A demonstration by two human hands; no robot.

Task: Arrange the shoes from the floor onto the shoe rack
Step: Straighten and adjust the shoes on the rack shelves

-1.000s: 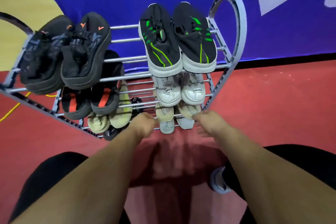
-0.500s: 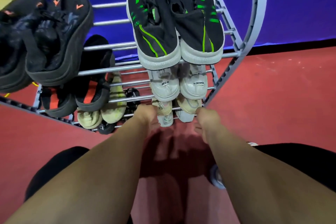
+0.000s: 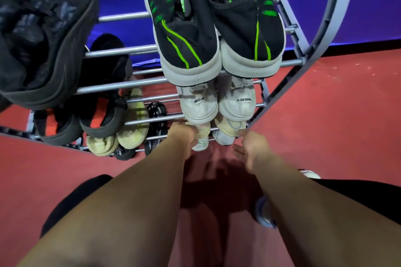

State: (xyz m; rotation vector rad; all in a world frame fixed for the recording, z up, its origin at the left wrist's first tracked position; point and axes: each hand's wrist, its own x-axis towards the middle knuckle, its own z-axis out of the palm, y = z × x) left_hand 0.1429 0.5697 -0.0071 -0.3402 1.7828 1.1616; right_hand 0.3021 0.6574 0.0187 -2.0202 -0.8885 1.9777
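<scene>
Head view: looking down past both forearms at the shoe rack (image 3: 338,6), which stands on the red floor (image 3: 325,125).
Top tier: green-striped black shoes (image 3: 212,28) at the right, black shoes with orange marks (image 3: 43,39) at the left.
Second tier: white sneakers (image 3: 217,104) under the green-striped pair, black-and-orange sandals (image 3: 97,119) farther left.
Low tier: cream shoes (image 3: 227,127) side by side at the right end, a pale yellow pair (image 3: 130,132) to their left.
Left hand (image 3: 182,136): back upward, against the near end of the left cream shoe. Its fingers are hidden, so I cannot tell whether it grasps.
Right hand (image 3: 249,147): released, thumb spread, fingertips touching the near end of the right cream shoe.
Backdrop: blue banner (image 3: 368,6) behind the rack.
</scene>
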